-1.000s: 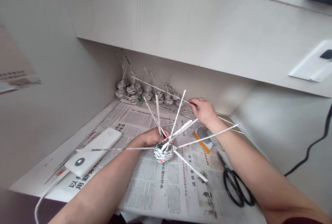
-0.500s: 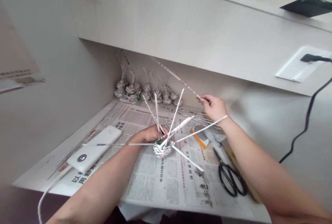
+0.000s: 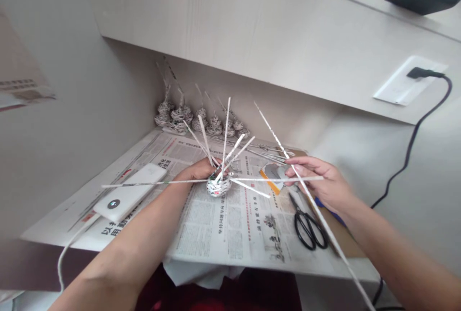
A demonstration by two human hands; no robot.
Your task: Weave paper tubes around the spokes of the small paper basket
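My left hand (image 3: 203, 169) is closed around the far side of a small round woven paper piece (image 3: 219, 188), its fingertips partly hidden behind the strips. Several stiff rolled-paper spokes fan up and outward from this piece, and one long strip runs left over the white device. To the right, my right hand (image 3: 320, 181) pinches a long rolled-paper tube (image 3: 317, 210) between thumb and fingers. That tube slants from the upper left past the hand down to the bottom right edge. One of the spokes reaches as far as my right fingers.
Black-handled scissors (image 3: 299, 212) lie on the newspaper (image 3: 236, 227) near a cardboard piece. Finished-looking gourd-shaped woven pieces (image 3: 182, 116) stand along the back wall, with loose paper tubes before them. On the left is a white device (image 3: 127, 197) with a cable. A socket (image 3: 394, 88) holds a black plug.
My right hand has moved right and down, and its paper tube has swung from pointing upper left to crossing down toward the lower right. My left hand keeps hold of the woven piece.
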